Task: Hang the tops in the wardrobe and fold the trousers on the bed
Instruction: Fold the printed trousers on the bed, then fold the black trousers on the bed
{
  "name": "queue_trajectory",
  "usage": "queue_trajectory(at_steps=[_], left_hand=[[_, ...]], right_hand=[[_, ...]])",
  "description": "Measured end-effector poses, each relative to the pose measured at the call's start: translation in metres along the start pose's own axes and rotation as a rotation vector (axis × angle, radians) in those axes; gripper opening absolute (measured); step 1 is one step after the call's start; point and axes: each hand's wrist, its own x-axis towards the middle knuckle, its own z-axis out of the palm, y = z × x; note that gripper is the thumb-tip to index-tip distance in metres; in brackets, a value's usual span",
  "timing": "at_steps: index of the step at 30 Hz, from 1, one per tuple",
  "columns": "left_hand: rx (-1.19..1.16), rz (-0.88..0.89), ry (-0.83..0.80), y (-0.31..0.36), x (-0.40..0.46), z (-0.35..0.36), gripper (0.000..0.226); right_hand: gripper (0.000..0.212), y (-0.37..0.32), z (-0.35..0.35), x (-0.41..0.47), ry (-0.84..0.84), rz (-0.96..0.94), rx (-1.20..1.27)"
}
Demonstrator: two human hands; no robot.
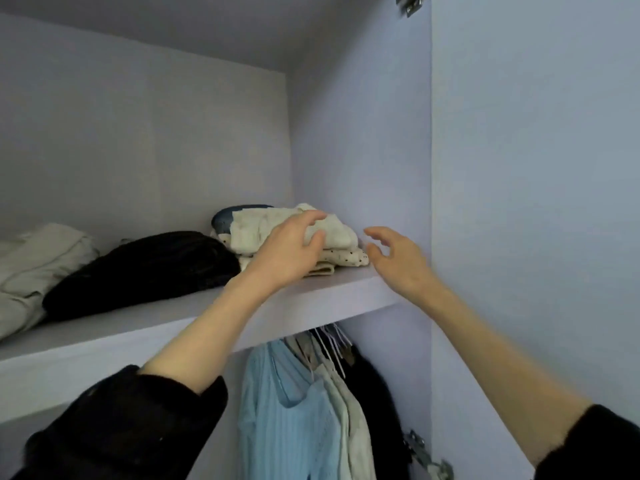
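Pale lilac wardrobe (360,133) interior, upper shelf (173,327) — a stack of folded cream clothes (332,233) sits at its right end, near the front edge. Left hand (287,251) rests on the stack, fingers loosely curved; right hand (398,258) hovers spread just beside it. Black bundle (145,268) and beige garment (38,261) lie leftward. Below the shelf hang a blue top (287,417) and pale tops (349,403) — no writing readable.

no readable text, labels or numbers anywhere (the dots on the folded cloth (349,258) are only pattern).
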Motion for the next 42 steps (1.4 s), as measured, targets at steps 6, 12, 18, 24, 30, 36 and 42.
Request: queue_trajectory(at_steps=[6,12,18,24,30,36,42], left_hand=[[-0.392,-0.025,-0.158,0.081,-0.109,0.041,0.026],[-0.719,-0.026,-0.426,0.174,-0.195,0.084,0.019],[-0.923,0.067,-0.700,0.295,-0.278,0.133,0.022],[-1.052,0.169,-0.955,0.439,-0.349,0.186,0.020],[-1.175,0.302,-1.154,0.593,-0.417,0.231,0.022],[-1.173,0.396,-1.378,0.689,-0.484,0.275,0.019],[-1.107,0.507,-1.578,0.793,-0.534,0.343,0.018]], right_hand=[[0.029,-0.007,-0.061,-0.164,-0.019,0.322,0.122],[0.018,-0.006,-0.137,-0.308,0.092,0.564,0.116],[0.015,-0.004,-0.239,-0.454,0.300,0.792,0.057],[0.015,-0.021,-0.355,-0.596,0.534,0.985,-0.039],[0.018,-0.048,-0.464,-0.729,0.656,1.173,-0.163],[0.023,-0.058,-0.523,-0.826,0.798,1.348,-0.201],[0.021,-0.036,-0.582,-0.903,0.969,1.487,-0.250]])
